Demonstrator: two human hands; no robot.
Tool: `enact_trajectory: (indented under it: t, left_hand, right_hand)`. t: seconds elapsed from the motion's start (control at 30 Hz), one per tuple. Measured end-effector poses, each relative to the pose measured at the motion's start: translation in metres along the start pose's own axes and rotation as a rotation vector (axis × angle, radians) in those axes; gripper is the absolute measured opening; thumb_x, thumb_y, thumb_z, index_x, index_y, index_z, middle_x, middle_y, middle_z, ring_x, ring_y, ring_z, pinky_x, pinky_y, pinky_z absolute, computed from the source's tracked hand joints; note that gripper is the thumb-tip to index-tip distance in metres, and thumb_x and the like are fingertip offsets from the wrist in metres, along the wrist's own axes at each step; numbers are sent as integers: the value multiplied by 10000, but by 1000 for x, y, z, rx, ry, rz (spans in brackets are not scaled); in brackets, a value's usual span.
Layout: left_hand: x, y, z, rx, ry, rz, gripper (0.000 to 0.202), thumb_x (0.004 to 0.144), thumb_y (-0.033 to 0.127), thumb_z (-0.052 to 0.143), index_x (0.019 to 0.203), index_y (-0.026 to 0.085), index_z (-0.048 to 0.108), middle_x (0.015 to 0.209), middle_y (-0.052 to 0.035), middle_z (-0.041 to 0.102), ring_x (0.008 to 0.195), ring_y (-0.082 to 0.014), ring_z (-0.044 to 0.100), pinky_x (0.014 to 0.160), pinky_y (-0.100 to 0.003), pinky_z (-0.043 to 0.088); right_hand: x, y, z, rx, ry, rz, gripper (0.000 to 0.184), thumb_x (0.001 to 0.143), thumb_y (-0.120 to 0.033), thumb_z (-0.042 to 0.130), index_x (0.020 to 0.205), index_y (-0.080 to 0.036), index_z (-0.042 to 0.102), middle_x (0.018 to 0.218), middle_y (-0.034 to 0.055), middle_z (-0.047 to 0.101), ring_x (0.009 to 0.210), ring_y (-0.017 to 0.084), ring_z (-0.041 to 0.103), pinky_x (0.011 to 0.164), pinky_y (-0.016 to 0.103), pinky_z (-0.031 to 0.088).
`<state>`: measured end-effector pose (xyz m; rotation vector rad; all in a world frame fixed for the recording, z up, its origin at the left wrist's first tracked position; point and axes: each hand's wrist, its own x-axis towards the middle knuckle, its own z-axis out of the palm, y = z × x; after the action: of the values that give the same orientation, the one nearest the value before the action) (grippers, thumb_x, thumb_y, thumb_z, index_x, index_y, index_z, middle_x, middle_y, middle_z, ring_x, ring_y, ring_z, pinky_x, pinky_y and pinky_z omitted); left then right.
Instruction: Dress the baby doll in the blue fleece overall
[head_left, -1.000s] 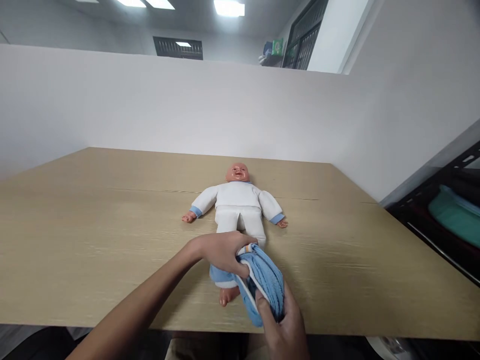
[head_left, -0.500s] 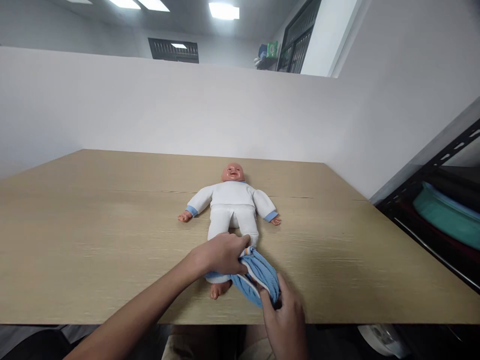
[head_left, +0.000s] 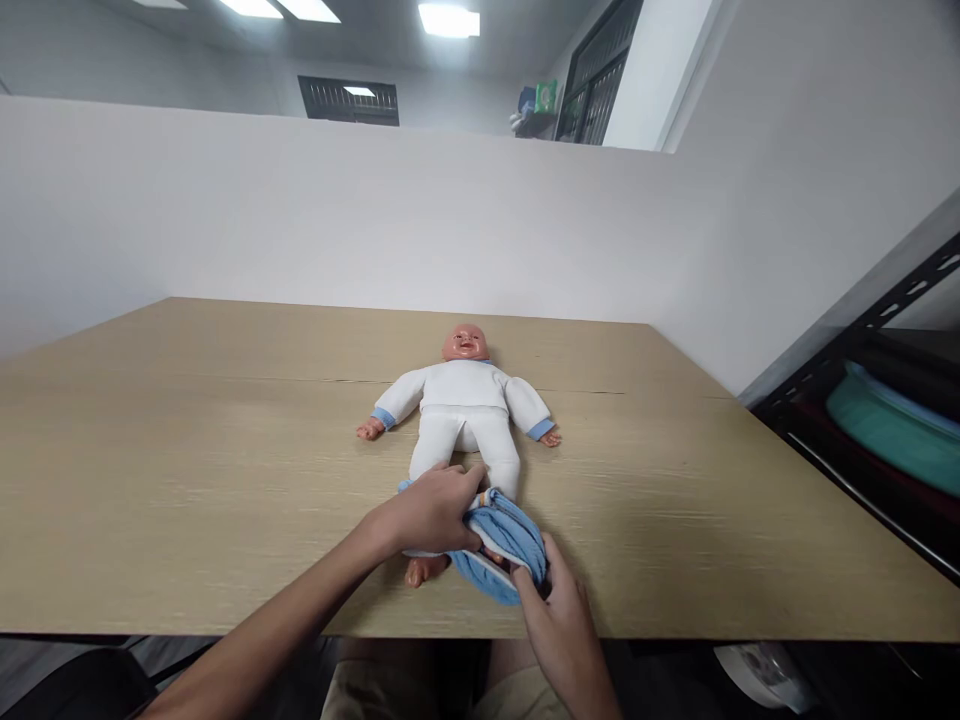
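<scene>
A baby doll in a white suit with blue cuffs lies on its back, its feet toward me. Blue cloth trousers with white trim are bunched around its lower legs. My left hand lies across the doll's shins, its fingers closed on the near edge of the bunched cloth. On the other side, my right hand pinches the same trousers with thumb and fingers. One bare doll foot sticks out below the cloth on the left. The other foot is mostly hidden inside the folds.
The doll rests on a wooden table, close to its front edge. A white partition stands behind the table. At the right is a black metal shelf holding a teal item.
Both hands have shifted slightly left with the bunched trousers. The doll's foot on the left has moved a little left and its legs spread slightly wider.
</scene>
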<state>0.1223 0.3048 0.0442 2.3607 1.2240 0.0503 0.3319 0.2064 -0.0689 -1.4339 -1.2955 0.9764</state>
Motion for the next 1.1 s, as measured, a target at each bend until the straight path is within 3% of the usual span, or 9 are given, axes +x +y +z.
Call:
enact_trajectory:
  t: [0.13, 0.27, 0.37, 0.5, 0.67, 0.77, 0.87, 1.0, 1.1]
  left_hand:
    - [-1, -8, 7, -183, 95, -2, 510, 719, 348, 828, 1115, 210, 538, 1092, -55, 679, 1007, -298, 619, 836, -368, 460]
    - [-3, -13, 13, -372, 185, 13, 494, 715, 288, 827, 1099, 208, 528, 1112, -43, 679, 1005, -270, 627, 815, -347, 454]
    - [-6, -14, 15, -451, 253, 77, 461, 747, 237, 804, 1130, 213, 548, 1140, -30, 678, 1034, -253, 628, 855, -343, 458]
    - [-12, -16, 12, -412, 279, 122, 357, 855, 269, 747, 1166, 212, 581, 1112, -40, 656, 1020, -251, 602, 878, -351, 465]
    - [-22, -22, -5, -299, 231, 194, 232, 905, 235, 681, 1125, 206, 613, 1144, -66, 642, 1100, -264, 555, 999, -377, 446]
    - [-31, -30, -17, -294, 189, 213, 317, 939, 393, 739, 1176, 214, 630, 1140, -55, 641, 1129, -268, 543, 1016, -373, 436]
    - [-36, -39, -22, -325, 184, 199, 498, 911, 507, 804, 1288, 230, 633, 1233, -61, 643, 1190, -274, 537, 1045, -369, 422]
    - [-32, -51, -20, -410, 191, 175, 452, 959, 562, 756, 1264, 239, 671, 1229, -52, 655, 1215, -263, 532, 1065, -353, 411]
    - [-22, -57, -19, -475, 284, 141, 367, 1030, 558, 660, 1183, 226, 686, 1136, -35, 664, 1137, -238, 553, 1031, -337, 412]
  right_hand:
    - [5, -11, 7, 90, 5, 84, 494, 860, -422, 697, 1286, -177, 647, 1270, 147, 760, 1201, 344, 713, 1060, 449, 570]
    - [15, -22, 12, 228, -39, 14, 501, 845, -311, 678, 1314, -186, 555, 1284, 129, 728, 1170, 286, 714, 1017, 390, 583]
    - [29, -25, 8, 206, -39, -52, 535, 844, -242, 660, 1362, -188, 538, 1332, 117, 701, 1215, 265, 684, 1043, 367, 553]
    - [57, -28, -4, 63, -158, -150, 339, 874, -220, 615, 1209, -172, 635, 1090, 56, 727, 1024, 235, 683, 942, 338, 548]
    - [87, -41, -17, -49, -289, -279, 107, 830, -189, 613, 935, -192, 633, 814, -26, 606, 777, 171, 560, 741, 268, 482]
    - [94, -47, -28, -23, -389, -295, 197, 834, -218, 663, 1028, -197, 641, 877, -10, 623, 831, 190, 582, 770, 278, 499]
    - [97, -45, -40, 18, -493, -271, 407, 876, -337, 733, 1242, -194, 628, 1113, 50, 674, 1032, 247, 638, 944, 353, 531]
    - [107, -37, -48, 33, -492, -190, 685, 812, -472, 847, 1390, -199, 602, 1385, 118, 637, 1341, 342, 562, 1156, 464, 456]
    - [124, -38, -45, 94, -528, -189, 670, 835, -552, 837, 1360, -198, 619, 1326, 111, 645, 1289, 331, 578, 1110, 441, 481]
